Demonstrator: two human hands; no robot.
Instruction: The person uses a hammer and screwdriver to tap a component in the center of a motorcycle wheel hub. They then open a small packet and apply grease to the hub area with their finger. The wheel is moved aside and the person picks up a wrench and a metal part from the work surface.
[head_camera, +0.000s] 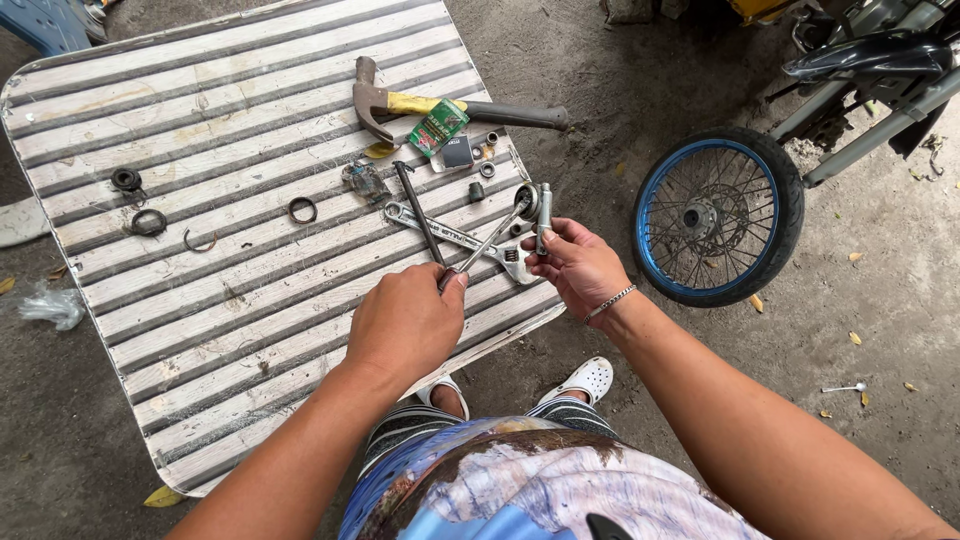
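The left hand (405, 320) is closed into a loose fist, and its thumb and fingers clamp the lower end of a thin metal rod (487, 245). The rod goes up and to the right from this hand, and its far end is at a small metal ring (527, 200) that is held up above the table edge. The right hand (578, 265) is partly closed: its fingers curl together around a short silver tube (543, 218), which stands nearly upright, just beside the ring. From this view I cannot tell if the ring is joined to the tube or only held against it. A thin bracelet (610, 303) is on the right wrist. Both hands are over the near right corner of the table (200, 300), which has a white top with ridges and dirt on it. Under the hands lies a silver wrench (455, 238), and a dark rod (418, 212) lies across it. Further back are a hammer (440, 108) with a yellow neck and a dark handle, a small green packet (438, 126), and some small nuts (487, 168). On the left part of the table are dark rubber rings (302, 210). To the right, on the ground, stands a motorcycle wheel (718, 216) with a blue rim.
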